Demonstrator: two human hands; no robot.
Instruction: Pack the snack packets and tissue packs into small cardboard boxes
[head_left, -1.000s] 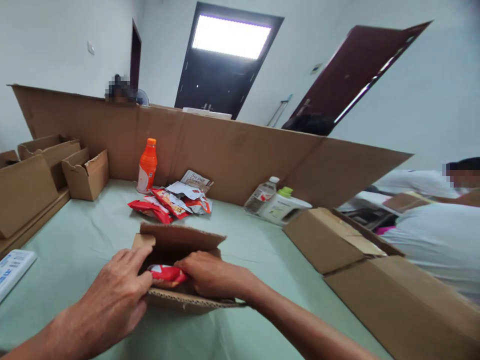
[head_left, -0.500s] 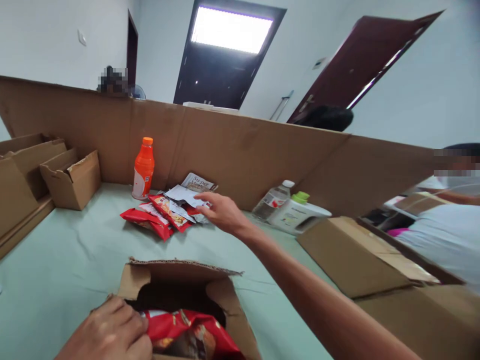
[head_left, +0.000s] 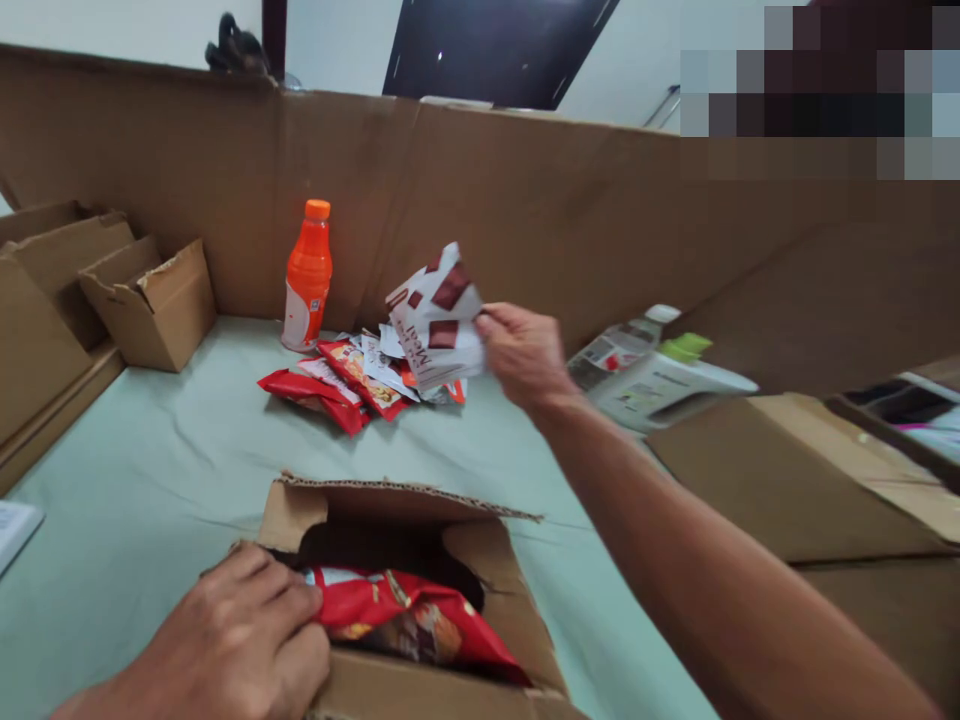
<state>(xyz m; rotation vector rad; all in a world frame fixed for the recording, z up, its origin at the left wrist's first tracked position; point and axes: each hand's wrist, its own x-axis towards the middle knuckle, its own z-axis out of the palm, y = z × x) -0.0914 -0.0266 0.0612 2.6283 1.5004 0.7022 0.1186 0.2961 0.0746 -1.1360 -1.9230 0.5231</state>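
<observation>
My right hand [head_left: 525, 352] is raised over the table, pinching a white snack packet with brown squares [head_left: 436, 318] by its edge. The packet hangs just above a pile of red and white snack packets [head_left: 349, 385]. My left hand [head_left: 232, 640] rests on the near left edge of a small open cardboard box [head_left: 352, 510], fingers curled over the rim and touching a red snack packet [head_left: 405, 620] that lies inside the box.
An orange bottle [head_left: 307, 275] stands by the tall cardboard wall [head_left: 562, 200]. A clear bottle [head_left: 619, 345] and a white green-capped jug [head_left: 671, 385] lie right of the pile. Empty small boxes [head_left: 150, 305] sit far left; flat cardboard [head_left: 795, 480] lies right.
My right hand left the open box, reached to the pile and lifted a white packet off it. My left hand stayed on the box. The view tilted down.
</observation>
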